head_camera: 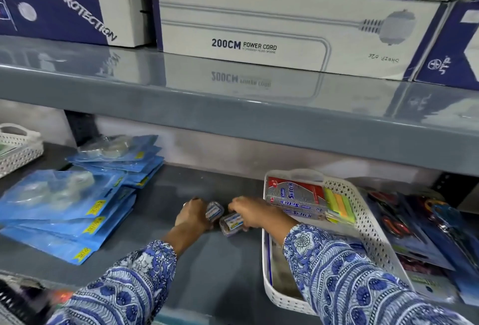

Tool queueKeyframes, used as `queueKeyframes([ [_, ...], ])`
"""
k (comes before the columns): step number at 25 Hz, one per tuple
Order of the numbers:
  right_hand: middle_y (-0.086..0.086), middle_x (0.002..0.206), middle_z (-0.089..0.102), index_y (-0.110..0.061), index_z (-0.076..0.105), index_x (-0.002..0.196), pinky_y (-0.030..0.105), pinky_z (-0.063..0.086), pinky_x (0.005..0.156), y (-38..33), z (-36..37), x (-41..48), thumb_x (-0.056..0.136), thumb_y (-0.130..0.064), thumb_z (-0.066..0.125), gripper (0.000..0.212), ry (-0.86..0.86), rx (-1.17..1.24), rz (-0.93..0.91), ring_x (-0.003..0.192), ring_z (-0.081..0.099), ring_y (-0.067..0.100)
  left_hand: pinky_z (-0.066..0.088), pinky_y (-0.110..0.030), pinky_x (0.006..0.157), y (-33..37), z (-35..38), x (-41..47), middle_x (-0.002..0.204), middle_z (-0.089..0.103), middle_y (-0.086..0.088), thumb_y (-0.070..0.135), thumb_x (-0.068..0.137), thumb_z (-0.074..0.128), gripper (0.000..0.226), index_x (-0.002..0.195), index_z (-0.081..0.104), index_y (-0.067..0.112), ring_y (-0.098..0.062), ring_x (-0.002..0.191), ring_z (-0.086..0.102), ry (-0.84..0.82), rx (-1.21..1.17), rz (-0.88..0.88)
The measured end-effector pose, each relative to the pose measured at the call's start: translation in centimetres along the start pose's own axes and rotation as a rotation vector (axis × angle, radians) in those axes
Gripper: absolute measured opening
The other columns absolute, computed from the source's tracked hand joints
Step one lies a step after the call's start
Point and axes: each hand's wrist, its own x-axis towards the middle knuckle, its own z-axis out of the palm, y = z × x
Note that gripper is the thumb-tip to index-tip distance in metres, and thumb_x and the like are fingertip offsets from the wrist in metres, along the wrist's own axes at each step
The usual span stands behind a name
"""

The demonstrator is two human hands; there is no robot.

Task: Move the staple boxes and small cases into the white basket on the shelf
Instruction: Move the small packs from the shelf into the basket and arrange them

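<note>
Nearest, two patterned sleeves point(363, 280) are reaching over the grey shelf point(220, 267). The right hand point(252, 212) is curling closed around a small case point(231, 221) lying on the shelf just left of the white basket point(373, 231), probably so it can be carried sideways over the rim. The left hand point(193, 214) is gripping a second small case point(214, 211), though how tightly is hard to tell through the blur. Further back, staple boxes point(295, 196) are already lying stacked in the basket's far end.
</note>
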Motion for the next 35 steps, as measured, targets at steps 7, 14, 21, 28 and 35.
queueKeyframes([
  [7,0.015,0.126,0.057,-0.008,0.058,0.120,0.037,0.047,0.086,0.3,-1.7,-1.1,0.072,-0.005,0.074,0.051,0.076,0.059,0.014,0.113,0.056,0.031,0.054,-0.030,0.080,-0.6,-0.9,0.3,0.109,0.072,-0.013,0.021,0.072,0.074,0.036,0.106,0.069,0.010,-0.027,0.101,0.068,0.029,-0.051,0.027],
  [14,0.008,0.117,0.063,-0.013,0.064,0.114,0.033,0.048,0.087,3.3,-5.7,-8.0,0.070,-0.015,0.074,0.045,0.230,0.097,0.050,0.107,0.057,0.026,0.049,-0.030,0.061,2.3,-4.6,-0.3,0.086,0.069,-0.016,0.015,0.068,0.072,0.025,0.088,0.068,0.000,-0.032,0.084,0.066,0.023,-0.015,0.187],
  [21,0.011,0.118,0.064,-0.010,0.062,0.119,0.040,0.051,0.092,4.7,-0.3,-16.6,0.073,-0.022,0.075,0.049,0.036,0.168,0.218,0.107,0.059,0.027,0.037,-0.017,0.053,10.5,-2.9,-3.0,0.084,0.059,-0.003,0.009,0.067,0.076,0.029,0.094,0.069,0.001,-0.019,0.075,0.057,-0.031,-0.183,0.497],
  [28,0.016,0.117,0.062,-0.005,0.062,0.111,0.033,0.050,0.080,3.5,4.7,-16.8,0.073,-0.022,0.076,0.044,-0.006,0.220,0.184,0.105,0.060,0.032,0.044,-0.018,0.069,13.6,1.4,-3.6,0.107,0.067,-0.008,0.014,0.069,0.078,0.036,0.102,0.067,0.004,-0.016,0.087,0.057,-0.160,-0.079,0.573],
  [35,0.020,0.114,0.066,-0.002,0.064,0.110,0.036,0.051,0.078,3.8,5.8,-16.5,0.072,-0.022,0.077,0.045,-0.009,0.321,0.214,0.101,0.062,0.033,0.044,-0.024,0.093,13.3,3.5,-4.0,0.124,0.059,-0.008,0.018,0.069,0.078,0.055,0.120,0.059,0.008,-0.021,0.113,0.054,-0.203,-0.024,0.569],
])
